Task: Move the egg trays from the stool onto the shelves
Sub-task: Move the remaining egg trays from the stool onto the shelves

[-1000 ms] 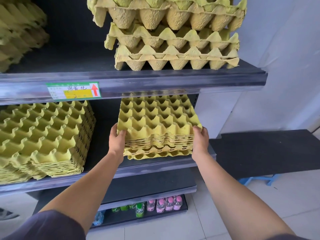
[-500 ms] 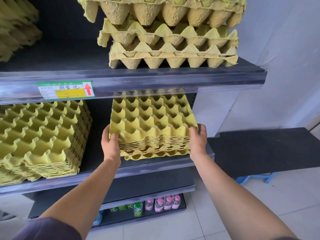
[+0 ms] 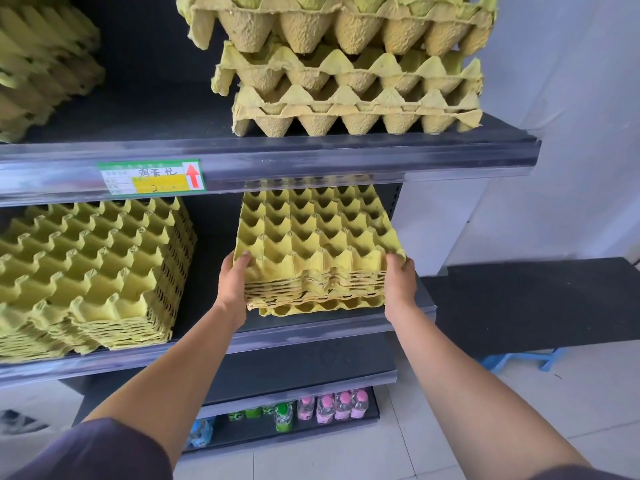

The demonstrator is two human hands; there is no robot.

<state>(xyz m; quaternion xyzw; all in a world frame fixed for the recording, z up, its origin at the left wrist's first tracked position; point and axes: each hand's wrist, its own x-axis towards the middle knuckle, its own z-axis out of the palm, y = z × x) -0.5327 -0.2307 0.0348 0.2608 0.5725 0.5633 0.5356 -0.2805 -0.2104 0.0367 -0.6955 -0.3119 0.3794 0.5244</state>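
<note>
A stack of yellow-green egg trays lies on the right part of the middle shelf, its near edge close to the shelf's front lip. My left hand grips the stack's near left corner, fingers curled over the top tray. My right hand grips the near right corner the same way. The stack reaches back under the upper shelf.
A taller stack of trays fills the left of the middle shelf. Upturned trays are piled on the upper shelf, more trays at far left. Small bottles line the bottom shelf. A dark board on a blue stool stands right.
Both hands have pushed the stack a little deeper onto the middle shelf, and their fingers now curl further over the top tray. The view has shifted slightly.
</note>
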